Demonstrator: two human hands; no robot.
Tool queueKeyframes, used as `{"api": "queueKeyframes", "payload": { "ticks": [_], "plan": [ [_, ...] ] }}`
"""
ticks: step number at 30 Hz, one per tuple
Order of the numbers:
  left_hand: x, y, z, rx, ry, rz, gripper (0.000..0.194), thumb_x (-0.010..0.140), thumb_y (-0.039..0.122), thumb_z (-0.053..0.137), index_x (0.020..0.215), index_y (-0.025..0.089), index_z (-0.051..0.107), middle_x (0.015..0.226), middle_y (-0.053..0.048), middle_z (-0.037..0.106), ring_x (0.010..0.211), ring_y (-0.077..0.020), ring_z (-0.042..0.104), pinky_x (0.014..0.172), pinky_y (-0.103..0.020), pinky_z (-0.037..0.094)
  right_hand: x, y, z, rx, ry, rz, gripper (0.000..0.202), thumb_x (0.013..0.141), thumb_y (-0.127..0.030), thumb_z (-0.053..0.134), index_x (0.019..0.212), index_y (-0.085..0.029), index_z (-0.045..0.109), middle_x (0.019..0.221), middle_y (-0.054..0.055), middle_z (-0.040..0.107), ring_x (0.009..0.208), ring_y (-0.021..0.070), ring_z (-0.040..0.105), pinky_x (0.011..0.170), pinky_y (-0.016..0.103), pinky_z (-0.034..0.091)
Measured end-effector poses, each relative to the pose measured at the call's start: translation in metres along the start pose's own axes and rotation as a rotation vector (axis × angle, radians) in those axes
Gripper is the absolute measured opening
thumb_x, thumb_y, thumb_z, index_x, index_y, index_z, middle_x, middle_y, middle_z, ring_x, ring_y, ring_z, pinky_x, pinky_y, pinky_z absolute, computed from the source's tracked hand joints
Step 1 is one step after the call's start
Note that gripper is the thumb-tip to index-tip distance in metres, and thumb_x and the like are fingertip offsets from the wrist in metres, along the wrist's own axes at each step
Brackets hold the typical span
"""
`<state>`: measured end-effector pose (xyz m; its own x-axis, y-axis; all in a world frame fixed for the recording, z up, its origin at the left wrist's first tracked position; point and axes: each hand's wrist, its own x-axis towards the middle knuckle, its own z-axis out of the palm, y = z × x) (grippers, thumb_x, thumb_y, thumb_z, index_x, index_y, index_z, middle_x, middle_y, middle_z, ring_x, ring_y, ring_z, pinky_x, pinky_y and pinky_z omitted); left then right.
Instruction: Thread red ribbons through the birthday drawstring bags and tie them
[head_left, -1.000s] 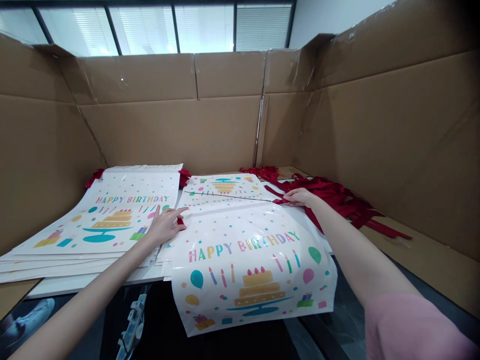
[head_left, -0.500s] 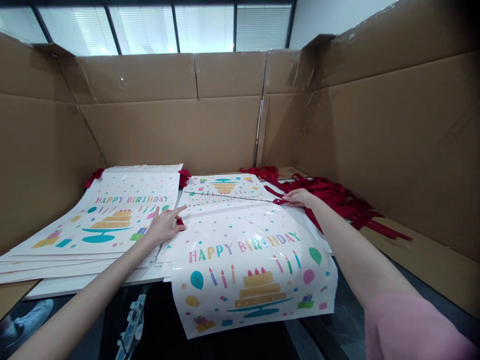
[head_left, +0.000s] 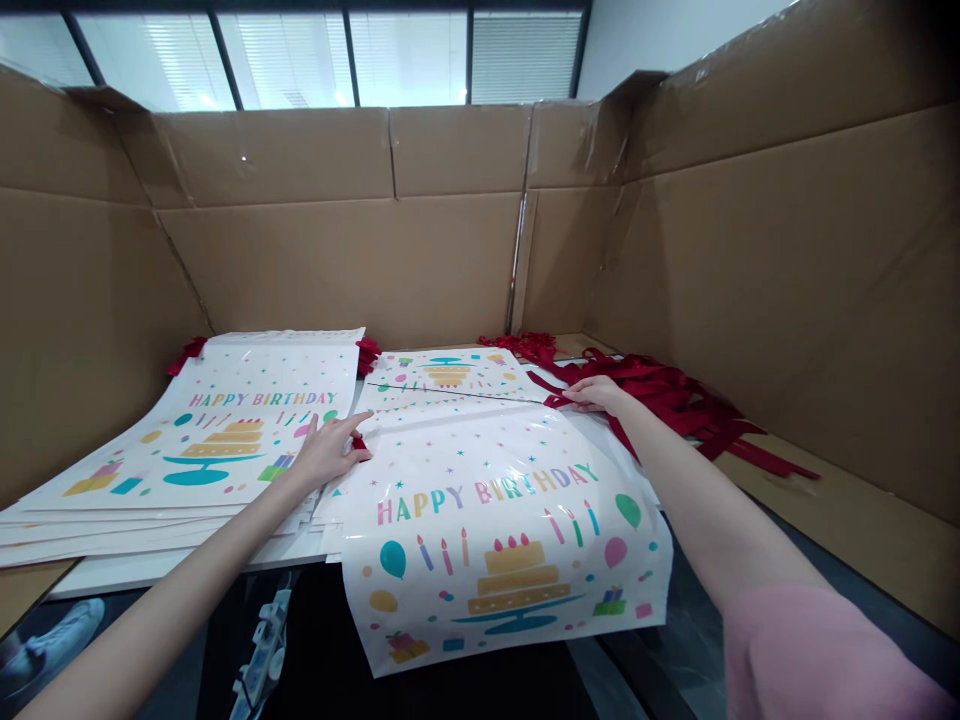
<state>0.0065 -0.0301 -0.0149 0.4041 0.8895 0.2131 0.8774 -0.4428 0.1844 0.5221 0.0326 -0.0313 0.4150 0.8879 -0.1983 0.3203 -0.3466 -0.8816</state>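
A white glossy sheet (head_left: 450, 500) printed HAPPY BIRTHDAY, with a cake, candles and balloons, lies in front of me. Its near end curves down over the table edge. At its upper left edge my left hand (head_left: 334, 448) rests with fingers spread, the index stretched onto the sheet. A short red ribbon piece (head_left: 361, 449) shows by those fingers. My right hand (head_left: 592, 393), at the upper right edge, pinches the end of a red ribbon (head_left: 556, 402). A thin dark line (head_left: 457, 394) runs across the sheet's top between the hands. Its far part shows an upside-down cake.
On the left lies a stack of similar printed sheets (head_left: 247, 375), with red ribbon bunches (head_left: 367, 356) at its far corners. A heap of loose red ribbons (head_left: 660, 395) lies at the right. Tall cardboard walls (head_left: 337, 260) enclose the back and sides.
Almost everything stays in place. My right hand and forearm have shifted very slightly left, and the sheet's right edge with them. My left hand has not moved.
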Motion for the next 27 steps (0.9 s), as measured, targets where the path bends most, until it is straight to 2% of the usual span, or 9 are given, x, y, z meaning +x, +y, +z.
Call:
{"api": "queueKeyframes", "payload": {
  "ticks": [12,27],
  "plan": [
    [-0.0014,0.002,-0.001,0.008,0.013,0.004,0.055,0.081,0.04,0.058,0.132,0.03,0.043,0.096,-0.002,0.069,0.107,-0.0269,0.052,0.106,-0.061,0.008,0.0074,0.0028,0.0052,-0.033,0.073,0.015,0.024,0.06,-0.02,0.082,0.061,-0.016,0.059,0.049,0.0,0.058,0.046,0.0093,0.058,0.046,0.015,0.052],
    [-0.0043,0.007,-0.0031,0.03,0.031,-0.021,0.055,0.081,0.044,0.056,0.131,0.026,0.043,0.093,-0.003,0.07,0.106,-0.027,0.055,0.106,-0.059,0.007,0.0084,0.0046,0.006,-0.04,0.104,0.015,0.025,0.059,-0.022,0.082,0.062,-0.016,0.059,0.049,-0.001,0.057,0.046,0.0084,0.058,0.045,0.014,0.052]
  ]
}}
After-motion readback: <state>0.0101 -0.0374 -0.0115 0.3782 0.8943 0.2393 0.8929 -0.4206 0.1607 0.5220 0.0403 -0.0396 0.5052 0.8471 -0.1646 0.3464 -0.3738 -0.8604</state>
